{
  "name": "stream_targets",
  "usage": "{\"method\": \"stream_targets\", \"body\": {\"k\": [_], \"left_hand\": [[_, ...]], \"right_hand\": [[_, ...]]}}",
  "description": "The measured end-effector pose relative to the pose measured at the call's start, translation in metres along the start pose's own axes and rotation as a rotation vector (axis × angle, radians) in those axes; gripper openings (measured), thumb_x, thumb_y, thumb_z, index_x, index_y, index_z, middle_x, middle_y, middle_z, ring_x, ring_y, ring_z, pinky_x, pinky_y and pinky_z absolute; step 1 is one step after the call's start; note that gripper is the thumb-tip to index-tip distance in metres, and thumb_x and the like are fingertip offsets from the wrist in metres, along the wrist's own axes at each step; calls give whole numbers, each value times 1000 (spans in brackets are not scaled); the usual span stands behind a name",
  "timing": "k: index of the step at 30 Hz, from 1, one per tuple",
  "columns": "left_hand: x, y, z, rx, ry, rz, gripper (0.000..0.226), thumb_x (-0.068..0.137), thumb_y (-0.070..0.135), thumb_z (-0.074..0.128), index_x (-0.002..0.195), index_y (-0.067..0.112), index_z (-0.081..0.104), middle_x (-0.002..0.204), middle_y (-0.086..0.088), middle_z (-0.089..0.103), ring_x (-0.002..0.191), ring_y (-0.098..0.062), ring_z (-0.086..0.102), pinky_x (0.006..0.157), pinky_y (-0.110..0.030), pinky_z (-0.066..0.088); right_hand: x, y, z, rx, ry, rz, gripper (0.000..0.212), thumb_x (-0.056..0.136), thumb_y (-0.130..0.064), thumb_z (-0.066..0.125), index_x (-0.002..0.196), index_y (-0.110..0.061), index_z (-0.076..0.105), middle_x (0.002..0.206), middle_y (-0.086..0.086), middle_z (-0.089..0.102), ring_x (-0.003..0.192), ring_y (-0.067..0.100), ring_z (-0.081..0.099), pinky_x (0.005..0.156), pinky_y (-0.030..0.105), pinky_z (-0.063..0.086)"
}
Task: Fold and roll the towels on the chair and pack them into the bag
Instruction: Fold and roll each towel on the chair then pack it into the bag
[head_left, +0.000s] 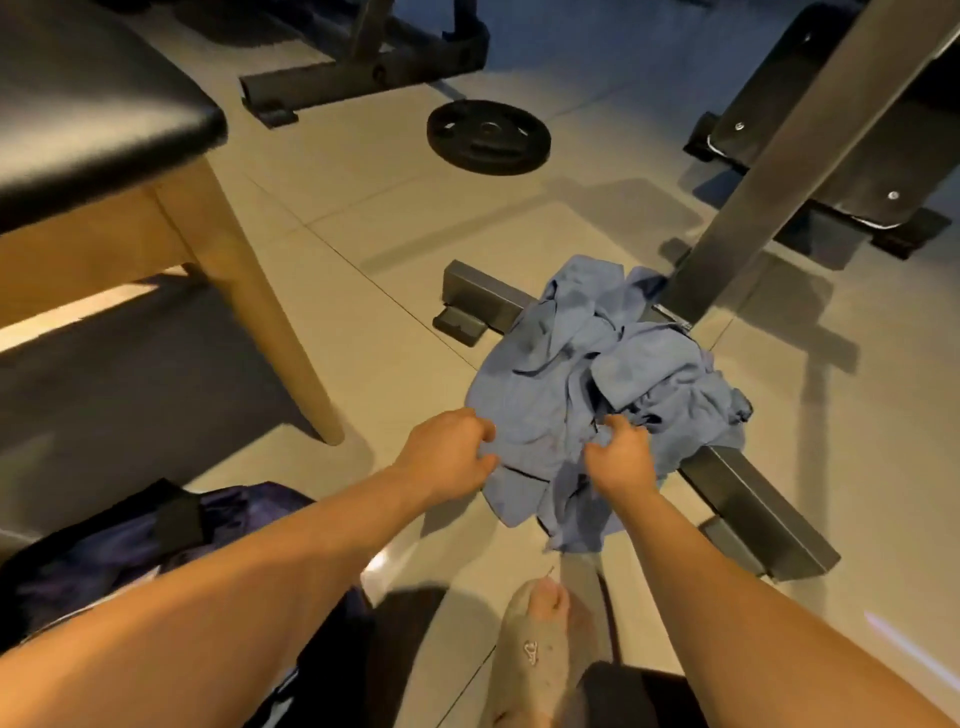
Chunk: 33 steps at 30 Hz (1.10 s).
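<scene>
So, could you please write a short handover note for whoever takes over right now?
Left hand pinches the near edge of the crumpled blue cloth towels.
Right hand grips the same pile.
Towels lie heaped over the grey metal floor bar, not on the black-cushioned wooden chair.
Dark purple fabric bag sits at the left, no towel seen inside.
Nothing folded yet; fold, roll, pack remain.

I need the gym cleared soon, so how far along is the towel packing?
Done: nothing visible; no towel is folded or rolled. In hand: the left hand and right hand grip the crumpled blue cloth towels, heaped across a grey metal floor bar. Left: folding, rolling, and packing into the dark purple fabric bag, where no towel shows.
</scene>
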<state>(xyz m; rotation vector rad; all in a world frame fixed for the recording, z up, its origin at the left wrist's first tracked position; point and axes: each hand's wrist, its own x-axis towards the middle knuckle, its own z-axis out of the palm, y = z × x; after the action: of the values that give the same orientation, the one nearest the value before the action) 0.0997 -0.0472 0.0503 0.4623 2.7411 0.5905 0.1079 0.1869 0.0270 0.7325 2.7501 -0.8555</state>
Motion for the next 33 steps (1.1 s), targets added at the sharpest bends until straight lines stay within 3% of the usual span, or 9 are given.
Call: {"method": "stream_targets", "body": {"k": [5, 9, 14, 16, 19, 22, 28, 30, 33], "left_hand": [[52, 21, 37, -115, -86, -66, 52, 94, 42, 65, 138, 16, 57, 128, -9, 59, 116, -30, 61, 93, -40, 52], [84, 44, 44, -480, -170, -106, 63, 95, 31, 69, 152, 17, 44, 136, -10, 58, 120, -26, 60, 102, -36, 48], [126, 77, 37, -875, -133, -244, 60, 96, 21, 70, 148, 13, 43, 90, -4, 62, 77, -11, 61, 61, -10, 48], [139, 88, 30, -1006, -67, -299, 60, 95, 30, 70, 147, 15, 45, 107, -8, 66, 92, -17, 66, 77, -20, 55], [150, 99, 12, -1249, -61, -414, 50, 98, 41, 64, 140, 18, 53, 127, -7, 67, 109, -28, 68, 93, -45, 58], [147, 99, -27, -1497, -95, -503, 30, 102, 35, 59, 119, 12, 67, 95, -7, 75, 80, -24, 73, 67, -39, 64], [110, 96, -110, -1408, -41, -379, 17, 103, 10, 55, 88, 2, 60, 75, -13, 61, 58, -22, 57, 50, -27, 51], [94, 99, -140, -1186, 62, -299, 14, 98, 7, 59, 87, 3, 66, 83, -16, 68, 65, -20, 61, 53, -24, 50], [59, 108, -194, -882, 116, -133, 12, 95, 14, 65, 99, 5, 73, 82, -6, 71, 73, -15, 64, 60, -25, 49]], "right_hand": [[36, 6, -8, 255, 229, 64, 72, 103, -23, 58, 162, -23, 16, 152, 17, 34, 102, 39, 57, 84, 50, 51], [79, -4, -20, 381, 146, 130, 83, 96, -25, 66, 161, -28, 16, 141, 17, 51, 90, 41, 63, 71, 50, 56], [139, -2, -25, 583, 161, 282, 23, 77, -7, 67, 99, -10, 73, 98, 19, 73, 86, 40, 69, 77, 52, 61], [153, 0, -22, 593, 200, 268, 10, 73, -7, 64, 70, -12, 72, 80, 21, 72, 77, 43, 70, 71, 55, 62], [117, -45, -46, 565, 106, 165, 15, 83, -4, 62, 74, 4, 73, 77, 27, 71, 71, 44, 71, 65, 53, 63], [92, -87, -69, 555, -106, 7, 14, 83, 4, 58, 77, 16, 64, 84, 41, 63, 62, 41, 62, 65, 62, 59], [39, -145, -143, 540, -380, -162, 13, 95, 7, 52, 100, 7, 64, 77, 27, 66, 54, 31, 64, 57, 39, 62], [31, -156, -166, 416, -291, -257, 9, 95, 3, 55, 101, -2, 58, 69, 21, 63, 47, 26, 58, 49, 35, 53], [24, -175, -194, 190, -152, -469, 49, 84, -5, 70, 131, -17, 59, 97, 6, 64, 70, 12, 56, 73, 36, 50]]}}
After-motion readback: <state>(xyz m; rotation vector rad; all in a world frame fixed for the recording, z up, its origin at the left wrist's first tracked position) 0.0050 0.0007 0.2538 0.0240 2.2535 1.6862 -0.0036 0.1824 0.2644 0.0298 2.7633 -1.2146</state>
